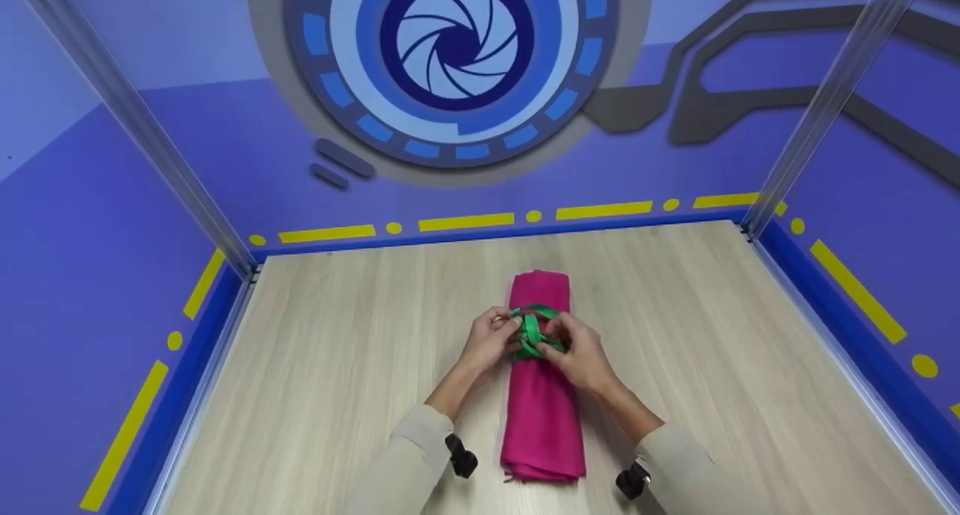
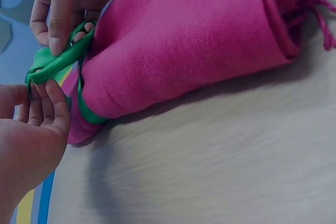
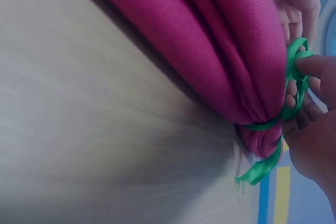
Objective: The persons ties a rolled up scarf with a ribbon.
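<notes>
A rolled magenta cloth (image 1: 541, 417) with a fringed end lies lengthwise on the table, its near end toward me. Around its upper half runs a green ribbon (image 1: 532, 326), drawn snug so the cloth narrows there, with loops on top. My left hand (image 1: 491, 341) pinches the ribbon from the left side between thumb and fingers. From the right, my right hand (image 1: 581, 351) holds another part of the ribbon in its fingers. A frayed ribbon tail (image 3: 260, 170) hangs beside the cloth in the right wrist view. The fingers partly hide the loops.
The pale wood-grain table (image 1: 360, 365) extends on both sides of the cloth. Blue printed walls (image 1: 187, 163) with yellow dashes enclose the back and sides, with metal posts (image 1: 817, 103) at the corners. A small black device (image 1: 461, 456) sits at each cuff.
</notes>
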`<state>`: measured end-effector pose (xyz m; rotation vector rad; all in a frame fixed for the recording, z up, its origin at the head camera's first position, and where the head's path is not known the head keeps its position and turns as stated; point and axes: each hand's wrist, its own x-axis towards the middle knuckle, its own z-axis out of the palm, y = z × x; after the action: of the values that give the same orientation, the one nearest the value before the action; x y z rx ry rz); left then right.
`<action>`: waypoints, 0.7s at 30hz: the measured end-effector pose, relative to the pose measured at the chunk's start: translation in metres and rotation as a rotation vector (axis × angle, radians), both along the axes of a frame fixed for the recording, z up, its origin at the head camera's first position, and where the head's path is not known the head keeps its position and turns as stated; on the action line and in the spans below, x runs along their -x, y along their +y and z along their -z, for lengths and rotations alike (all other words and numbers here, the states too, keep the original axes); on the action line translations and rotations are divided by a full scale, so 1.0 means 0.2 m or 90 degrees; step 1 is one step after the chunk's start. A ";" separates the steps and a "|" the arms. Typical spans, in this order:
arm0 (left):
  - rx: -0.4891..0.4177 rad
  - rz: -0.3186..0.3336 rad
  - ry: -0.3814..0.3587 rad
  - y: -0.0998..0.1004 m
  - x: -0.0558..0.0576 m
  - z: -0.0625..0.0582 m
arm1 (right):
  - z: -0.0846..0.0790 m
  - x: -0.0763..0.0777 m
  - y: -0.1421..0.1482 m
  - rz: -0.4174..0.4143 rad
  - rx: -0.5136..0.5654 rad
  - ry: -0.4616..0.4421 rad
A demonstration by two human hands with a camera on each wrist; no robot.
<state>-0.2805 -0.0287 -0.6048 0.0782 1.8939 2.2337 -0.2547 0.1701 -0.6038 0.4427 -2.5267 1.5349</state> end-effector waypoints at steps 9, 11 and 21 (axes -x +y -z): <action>-0.019 0.051 -0.002 -0.01 0.00 0.01 | 0.02 0.02 -0.01 0.025 -0.034 -0.015; -0.028 0.061 -0.001 -0.01 -0.01 0.01 | 0.02 0.02 -0.01 0.023 -0.042 -0.010; -0.024 0.043 0.007 -0.01 -0.01 0.02 | 0.03 0.01 0.00 -0.006 -0.047 -0.043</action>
<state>-0.2788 -0.0313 -0.6097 0.1582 1.8273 2.2293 -0.2575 0.1694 -0.6101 0.4196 -2.6437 1.4887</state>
